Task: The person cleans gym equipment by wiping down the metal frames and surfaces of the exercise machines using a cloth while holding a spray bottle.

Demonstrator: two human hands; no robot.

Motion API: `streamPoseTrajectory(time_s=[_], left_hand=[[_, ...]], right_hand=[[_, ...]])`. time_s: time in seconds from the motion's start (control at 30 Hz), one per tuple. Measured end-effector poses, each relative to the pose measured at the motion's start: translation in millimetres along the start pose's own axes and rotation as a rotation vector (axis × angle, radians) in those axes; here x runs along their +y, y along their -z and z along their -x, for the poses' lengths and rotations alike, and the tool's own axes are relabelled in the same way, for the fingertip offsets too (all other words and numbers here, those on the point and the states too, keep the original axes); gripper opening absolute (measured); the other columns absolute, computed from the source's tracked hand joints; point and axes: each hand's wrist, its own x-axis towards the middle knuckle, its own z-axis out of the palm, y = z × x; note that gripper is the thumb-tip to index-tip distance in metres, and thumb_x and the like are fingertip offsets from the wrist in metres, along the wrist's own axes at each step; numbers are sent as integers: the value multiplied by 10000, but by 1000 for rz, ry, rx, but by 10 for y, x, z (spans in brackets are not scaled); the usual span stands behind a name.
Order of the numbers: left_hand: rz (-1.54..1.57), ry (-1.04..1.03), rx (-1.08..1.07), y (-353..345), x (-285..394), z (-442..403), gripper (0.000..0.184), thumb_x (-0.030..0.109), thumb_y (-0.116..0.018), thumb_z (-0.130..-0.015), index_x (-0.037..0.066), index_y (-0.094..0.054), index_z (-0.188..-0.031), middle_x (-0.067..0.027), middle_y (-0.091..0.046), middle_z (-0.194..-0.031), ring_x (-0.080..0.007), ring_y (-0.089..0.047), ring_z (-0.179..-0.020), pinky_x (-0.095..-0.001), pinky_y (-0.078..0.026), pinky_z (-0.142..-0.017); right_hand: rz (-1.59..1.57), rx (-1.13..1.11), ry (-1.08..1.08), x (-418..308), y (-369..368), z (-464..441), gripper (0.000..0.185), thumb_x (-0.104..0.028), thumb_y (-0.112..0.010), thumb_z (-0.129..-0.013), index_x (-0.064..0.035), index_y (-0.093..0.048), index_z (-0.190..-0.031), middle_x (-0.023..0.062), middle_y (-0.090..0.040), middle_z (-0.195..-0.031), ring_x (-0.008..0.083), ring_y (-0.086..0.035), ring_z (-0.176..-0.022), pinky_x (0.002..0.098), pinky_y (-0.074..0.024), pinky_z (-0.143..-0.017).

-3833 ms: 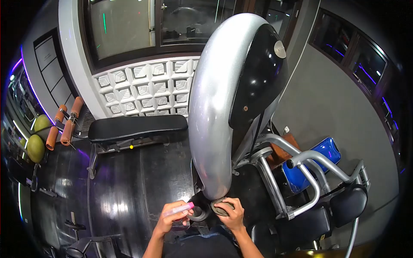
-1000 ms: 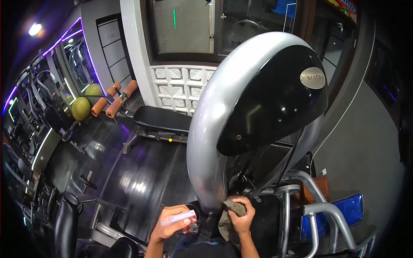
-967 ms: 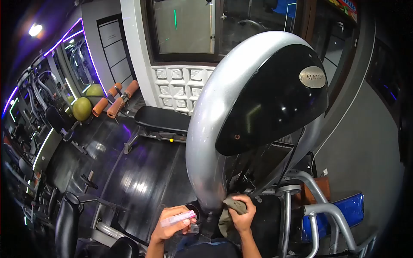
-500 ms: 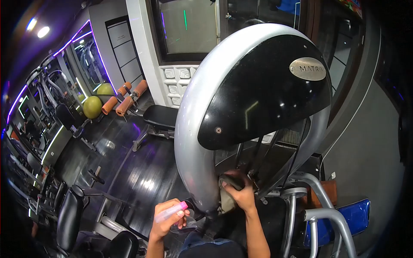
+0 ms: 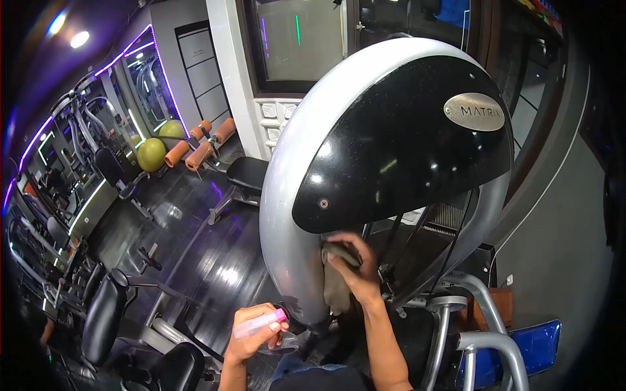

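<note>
In my left hand (image 5: pixel 254 332) is a spray bottle (image 5: pixel 264 324) with a pale translucent head and a pink nozzle; its clear lower part shows below my fingers. My right hand (image 5: pixel 355 267) is closed around a grey-olive cloth (image 5: pixel 336 290), which hangs down from the fingers. The cloth lies against the inner edge of the curved silver frame (image 5: pixel 277 195) of a gym machine, under its black cover (image 5: pixel 404 143) with an oval MATRIX badge (image 5: pixel 474 111). My left hand is apart from the frame, to the lower left of it.
Silver tubular bars (image 5: pixel 489 345) and a blue pad (image 5: pixel 521 355) stand at lower right. A black-padded machine (image 5: pixel 104 319) is at lower left. Farther off are a black bench (image 5: pixel 248 174), orange foam rollers (image 5: pixel 199 156) and yellow-green balls (image 5: pixel 151 154). Dark flooring (image 5: pixel 195 234) stretches between them.
My right hand has moved up and left with the cloth, along the inner edge of the silver frame. The left hand keeps its hold on the bottle. The view has shifted slightly.
</note>
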Motion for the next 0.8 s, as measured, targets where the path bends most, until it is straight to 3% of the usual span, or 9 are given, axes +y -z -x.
streamPoseTrajectory(time_s=[0.13,0.23,0.33,0.4,0.43,0.63,0.8], left_hand=[[-36,-55,7,28,7,-17,183,87,-659,-882,-95,-670,-874,-125,-620,-780,-142,-583,-512,-270,-489,-515],[-19,-74,22,42,41,-21,182,87,-656,-879,-95,-670,-872,-128,-619,-773,-146,-587,-511,-271,-491,-515],[2,-75,31,51,52,-41,181,84,-651,-876,-97,-667,-870,-129,-618,-766,-151,-589,-507,-274,-492,-514],[9,-71,31,68,55,-53,181,82,-649,-874,-98,-665,-868,-130,-618,-763,-153,-589,-505,-276,-493,-514],[3,-80,25,71,57,-64,178,78,-647,-874,-99,-663,-868,-130,-618,-762,-154,-588,-503,-277,-494,-515],[9,-89,0,120,69,-92,169,68,-647,-877,-100,-656,-866,-130,-620,-763,-155,-589,-505,-284,-500,-520],[46,-91,-31,191,63,-115,172,69,-650,-880,-102,-653,-864,-130,-621,-767,-154,-589,-508,-289,-503,-523]], right_hand=[[-115,139,25,-255,-121,-180,270,-60,-754,-836,-43,-653,-1086,48,-691,-1009,129,-651,-949,283,-492,-869],[138,102,174,-203,-67,-72,345,-1,-761,-765,-36,-657,-1091,68,-702,-996,161,-673,-942,279,-516,-830],[53,36,-56,-37,-14,328,398,-14,-799,-643,-62,-714,-1028,93,-713,-1020,205,-694,-950,299,-532,-853],[349,-21,336,-52,37,452,429,-34,-824,-578,-55,-716,-993,143,-706,-1006,254,-702,-916,344,-563,-800],[360,10,374,-54,11,498,446,-33,-838,-515,-81,-735,-946,160,-708,-1007,297,-708,-901,351,-569,-796],[614,142,607,-228,-144,353,426,-138,-873,-596,-189,-760,-1003,26,-723,-1049,179,-696,-806,283,-529,-658],[681,283,681,-513,-347,94,424,-115,-872,-598,-183,-748,-997,2,-703,-1038,189,-675,-821,295,-517,-681]])
